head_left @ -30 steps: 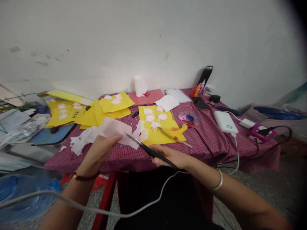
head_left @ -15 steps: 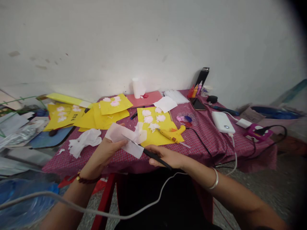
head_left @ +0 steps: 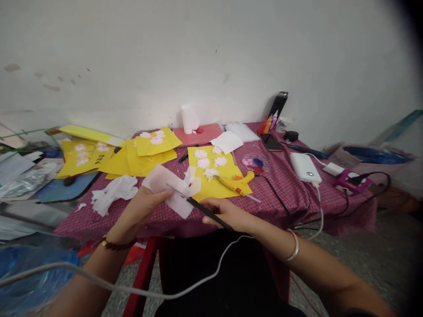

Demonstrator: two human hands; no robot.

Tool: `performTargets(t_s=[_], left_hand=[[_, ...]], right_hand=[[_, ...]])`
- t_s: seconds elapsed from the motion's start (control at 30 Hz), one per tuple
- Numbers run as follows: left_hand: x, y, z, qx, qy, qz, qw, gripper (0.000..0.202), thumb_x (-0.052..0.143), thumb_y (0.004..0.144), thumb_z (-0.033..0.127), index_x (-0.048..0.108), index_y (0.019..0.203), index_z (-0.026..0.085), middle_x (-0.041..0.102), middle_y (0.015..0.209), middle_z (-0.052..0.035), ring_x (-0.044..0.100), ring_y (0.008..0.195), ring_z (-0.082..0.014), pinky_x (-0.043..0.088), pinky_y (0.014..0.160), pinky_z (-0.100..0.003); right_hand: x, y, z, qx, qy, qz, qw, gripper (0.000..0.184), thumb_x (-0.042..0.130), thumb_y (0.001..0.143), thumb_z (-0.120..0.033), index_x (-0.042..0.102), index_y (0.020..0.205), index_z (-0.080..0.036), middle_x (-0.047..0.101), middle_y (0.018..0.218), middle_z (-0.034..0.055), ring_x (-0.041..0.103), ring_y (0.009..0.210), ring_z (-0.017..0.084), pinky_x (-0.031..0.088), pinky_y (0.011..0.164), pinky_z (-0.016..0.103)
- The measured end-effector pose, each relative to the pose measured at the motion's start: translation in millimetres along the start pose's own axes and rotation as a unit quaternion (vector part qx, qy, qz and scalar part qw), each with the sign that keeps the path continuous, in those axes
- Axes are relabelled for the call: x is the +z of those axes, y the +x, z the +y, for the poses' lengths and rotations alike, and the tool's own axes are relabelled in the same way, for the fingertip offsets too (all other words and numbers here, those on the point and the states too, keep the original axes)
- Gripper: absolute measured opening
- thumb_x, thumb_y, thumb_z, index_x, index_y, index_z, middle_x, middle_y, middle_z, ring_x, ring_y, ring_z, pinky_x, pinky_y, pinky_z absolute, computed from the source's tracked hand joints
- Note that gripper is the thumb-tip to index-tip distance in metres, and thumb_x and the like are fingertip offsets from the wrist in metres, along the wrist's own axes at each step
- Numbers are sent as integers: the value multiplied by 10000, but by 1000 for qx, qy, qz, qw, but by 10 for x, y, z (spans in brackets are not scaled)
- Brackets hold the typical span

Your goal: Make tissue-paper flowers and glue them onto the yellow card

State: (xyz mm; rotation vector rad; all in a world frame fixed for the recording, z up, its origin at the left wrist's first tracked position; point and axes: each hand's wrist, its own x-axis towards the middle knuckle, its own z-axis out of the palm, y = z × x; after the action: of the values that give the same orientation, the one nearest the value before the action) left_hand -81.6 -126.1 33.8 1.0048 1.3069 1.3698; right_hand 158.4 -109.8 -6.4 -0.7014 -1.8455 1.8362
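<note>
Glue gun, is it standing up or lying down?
Lying down. The yellow glue gun rests flat on the yellow paper sheet, nozzle pointing left.

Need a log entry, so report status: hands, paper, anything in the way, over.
Left hand pinching white tissue paper. Right hand gripping black scissors, blades across the paper. Glue gun on table beyond, apart from the cut.
</note>
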Motion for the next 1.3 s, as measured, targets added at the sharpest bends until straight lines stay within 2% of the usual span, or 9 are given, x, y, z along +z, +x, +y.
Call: performTargets(t_s=[0.07,0.17,0.27,0.37,0.47,0.73,1.0,1.17,1.3], left_hand=[[-5,2,-15,-15,-46,1,999,413,891,502,197,709,870,147,751,857,-60,680,772,-216,554,694,-303],[-36,20,-53,-5,-104,2,995,473,881,536,170,689,968,155,754,955,-43,688,822,-177,554,759,-280],[-47,20,-80,0,-113,-5,994,551,875,552,148,665,1061,174,750,1003,-38,693,853,-172,554,774,-278],[-13,-10,-87,-4,-99,-35,994,567,869,574,159,658,1100,166,749,1009,-58,696,855,-184,556,773,-284],[51,-47,-84,-13,-93,-53,994,559,871,577,169,663,1095,157,750,1002,-67,696,833,-188,558,751,-282],[204,-57,-140,-25,-94,-48,994,573,885,534,177,667,1064,156,756,945,-66,691,777,-188,543,702,-280],[264,-46,-160,-20,-88,-50,995,467,887,527,211,709,954,146,754,903,-62,678,785,-195,527,729,-295],[270,-56,-180,-6,-79,-54,995,407,875,548,217,720,918,150,753,897,-59,676,785,-202,531,723,-298],[249,-58,-164,-16,-87,-22,996,424,876,560,276,707,928,150,747,869,-59,666,708,-186,535,661,-294]], right_hand=[[-1,-4,11,-3,14,2,1000,492,723,795,-456,553,1126,-135,460,759,-45,392,628,71,331,593,234],[-21,-23,5,-5,15,-18,1000,587,716,778,-537,522,1163,-139,466,827,-28,412,674,74,348,610,233],[-32,-47,-32,16,24,-51,998,625,670,792,-600,488,1192,-156,463,893,-9,457,731,82,401,644,235],[-14,-46,-64,22,44,-51,997,607,655,786,-631,494,1118,-149,470,868,-7,478,698,76,423,625,233],[20,-20,-65,8,52,-33,998,594,641,776,-663,505,1034,-145,475,812,-17,469,650,69,411,594,231],[70,61,33,-17,64,1,998,565,644,758,-682,500,924,-162,484,695,-44,459,580,67,380,544,230],[121,70,34,-35,75,33,996,565,646,757,-674,518,948,-159,485,670,-53,434,536,59,336,505,217],[143,61,71,-14,83,47,995,647,675,731,-672,539,1092,-152,469,665,-66,393,482,44,267,450,203],[128,51,87,-8,90,42,995,653,698,720,-657,544,1116,-162,478,707,-61,402,495,41,289,454,199]])
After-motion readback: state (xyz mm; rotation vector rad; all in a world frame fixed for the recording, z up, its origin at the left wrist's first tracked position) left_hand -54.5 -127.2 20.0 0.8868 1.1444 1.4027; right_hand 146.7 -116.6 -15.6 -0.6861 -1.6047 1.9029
